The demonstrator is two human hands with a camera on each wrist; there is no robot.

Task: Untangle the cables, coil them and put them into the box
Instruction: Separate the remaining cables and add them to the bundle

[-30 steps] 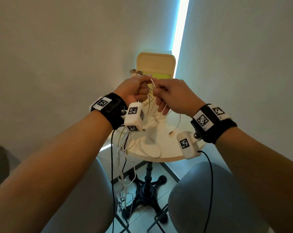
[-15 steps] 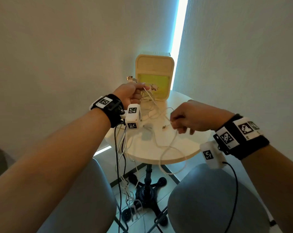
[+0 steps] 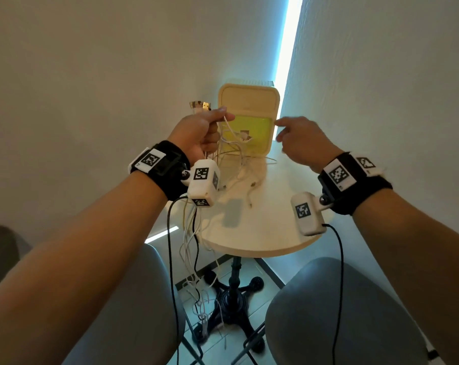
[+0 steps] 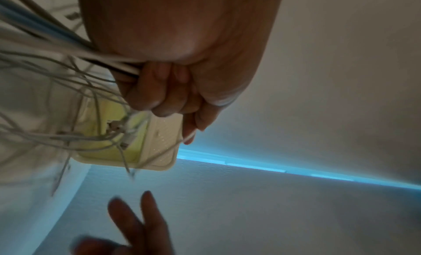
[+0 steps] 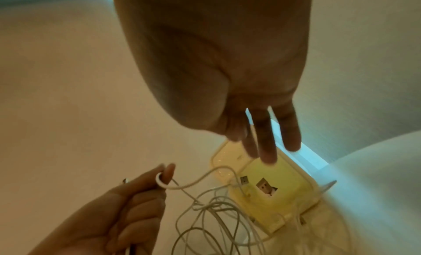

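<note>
Nearest, low left: loose cable ends hang off the left edge of the table (image 3: 262,233) down to the floor beside its black base (image 3: 233,299); long axis there is roughly vertical.

Left hand (image 3: 200,133), raised above the table's left side, fingers curled tight round a bundle of cables (image 3: 233,154). Thumb and forefinger pinch one white strand, which loops over the fingertip in the right wrist view. Two USB plugs (image 3: 200,105) stick out of the top of the fist, pointing up and to the far left. From the fist the strands run down and right in loose arcs onto the tabletop, tangled, with a few plug ends lying on the wood.

Right hand (image 3: 300,139), level with the left and well apart from it, holds nothing. Fingers (image 5: 266,143) straight and slightly spread, pointing left and toward the box.

Far: box (image 3: 245,127) at the back of the table, in the wall corner, lid (image 3: 248,97) standing open, yellow inside. Some cable strands and at least one connector lie at or in its opening; which, I cannot tell.
</note>
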